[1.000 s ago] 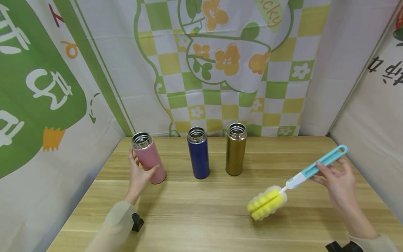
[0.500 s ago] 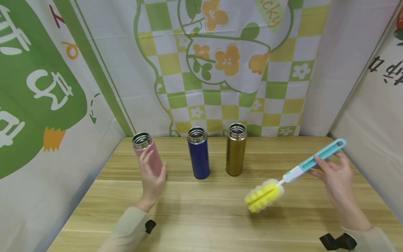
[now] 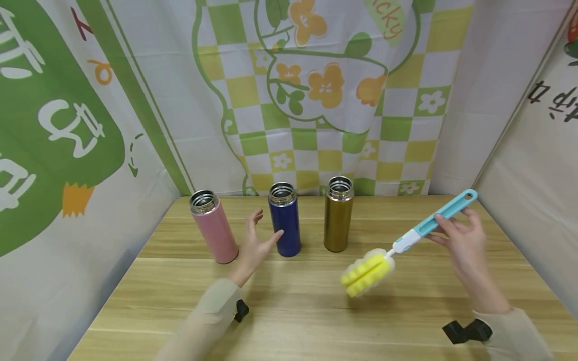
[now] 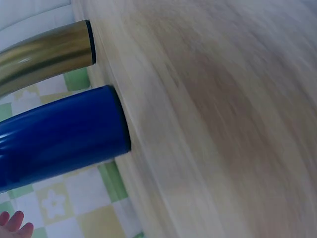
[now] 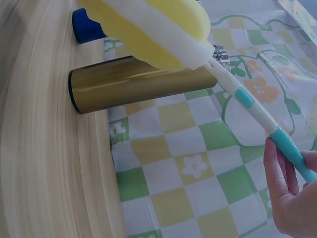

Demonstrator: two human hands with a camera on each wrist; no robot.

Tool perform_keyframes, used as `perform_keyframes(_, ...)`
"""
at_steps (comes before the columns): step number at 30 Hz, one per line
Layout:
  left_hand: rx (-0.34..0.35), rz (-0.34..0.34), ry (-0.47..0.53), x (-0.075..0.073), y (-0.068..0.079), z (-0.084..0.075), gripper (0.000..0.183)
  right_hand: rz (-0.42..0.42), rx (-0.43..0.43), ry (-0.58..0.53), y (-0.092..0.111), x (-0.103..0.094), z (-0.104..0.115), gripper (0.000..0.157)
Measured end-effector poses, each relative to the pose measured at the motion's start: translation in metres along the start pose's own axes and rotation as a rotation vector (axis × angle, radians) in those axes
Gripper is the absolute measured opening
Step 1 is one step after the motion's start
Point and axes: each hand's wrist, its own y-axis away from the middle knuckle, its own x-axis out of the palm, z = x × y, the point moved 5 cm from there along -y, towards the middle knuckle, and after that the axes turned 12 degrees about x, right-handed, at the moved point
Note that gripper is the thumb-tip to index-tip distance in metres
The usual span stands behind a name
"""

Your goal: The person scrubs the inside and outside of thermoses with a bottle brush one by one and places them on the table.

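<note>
Between the pink bottle [image 3: 214, 230] and the blue bottle [image 3: 286, 223] is my left hand [image 3: 255, 248], its thumb and fingers spread. The thumb tip overlaps the blue bottle in the head view; whether it touches, I cannot tell. In the left wrist view, only some fingertips [image 4: 15, 225] show below the blue bottle [image 4: 64, 136]. My right hand [image 3: 462, 245] pinches the turquoise handle of a bottle brush [image 3: 406, 240]. Its yellow and white sponge head [image 3: 368, 273] points down to the left, above the table. The right wrist view shows the fingers [image 5: 280, 173] on the handle.
A gold bottle [image 3: 338, 215] stands upright right of the blue one. All three bottles are lidless, in a row on the wooden table [image 3: 293, 321]. Behind them hangs a green and yellow checked curtain [image 3: 327, 120], with printed cloth walls on either side.
My left hand has let go of the pink bottle and moved right, to beside the blue bottle. The right hand has carried the brush left and slightly up the view.
</note>
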Motion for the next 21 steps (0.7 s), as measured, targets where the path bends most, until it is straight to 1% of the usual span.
perform_keyframes(1,-0.041,0.006,0.020,0.003,0.000,0.003,0.071,0.013,0.004,-0.002,0.000,0.003,0.001,0.048)
perform_keyframes(3,-0.120,0.008,0.056,0.008,-0.001,0.008,0.075,0.024,0.005,-0.011,-0.004,-0.001,-0.004,0.048)
perform_keyframes(4,-0.148,0.004,0.071,0.010,-0.001,0.009,0.077,0.030,0.009,-0.017,-0.008,-0.006,-0.009,0.048)
perform_keyframes(5,-0.180,0.002,0.087,0.012,-0.002,0.012,0.079,0.022,-0.001,-0.008,-0.015,-0.018,-0.017,0.049)
perform_keyframes(6,-0.209,0.001,0.106,0.014,-0.002,0.014,0.081,0.015,-0.001,0.008,-0.020,-0.025,-0.023,0.051)
perform_keyframes(8,-0.254,-0.001,0.138,0.018,-0.002,0.018,0.084,0.009,-0.018,0.016,-0.030,-0.043,-0.037,0.054)
perform_keyframes(9,-0.271,-0.002,0.154,0.020,-0.003,0.019,0.086,0.004,-0.019,0.031,-0.034,-0.047,-0.041,0.054)
perform_keyframes(11,-0.301,-0.005,0.179,0.024,-0.004,0.021,0.087,0.005,-0.031,0.057,-0.033,-0.047,-0.042,0.055)
perform_keyframes(12,-0.313,-0.006,0.184,0.025,-0.004,0.023,0.087,0.010,-0.027,0.043,-0.030,-0.042,-0.039,0.054)
perform_keyframes(14,-0.330,-0.013,0.187,0.028,-0.005,0.024,0.088,0.029,-0.008,0.020,-0.018,-0.020,-0.024,0.049)
perform_keyframes(16,-0.343,-0.020,0.188,0.029,-0.005,0.025,0.087,0.035,0.010,0.008,0.001,0.013,-0.003,0.047)
perform_keyframes(18,-0.349,-0.025,0.186,0.030,-0.006,0.026,0.086,0.022,0.036,-0.010,0.019,0.045,0.018,0.045)
perform_keyframes(19,-0.350,-0.027,0.187,0.031,-0.006,0.026,0.085,0.021,0.042,-0.008,0.027,0.058,0.026,0.044)
perform_keyframes(20,-0.353,-0.025,0.187,0.031,-0.006,0.026,0.084,0.004,0.044,-0.008,0.031,0.065,0.031,0.044)
perform_keyframes(21,-0.356,-0.026,0.188,0.032,-0.006,0.026,0.083,0.022,0.042,-0.024,0.033,0.070,0.033,0.044)
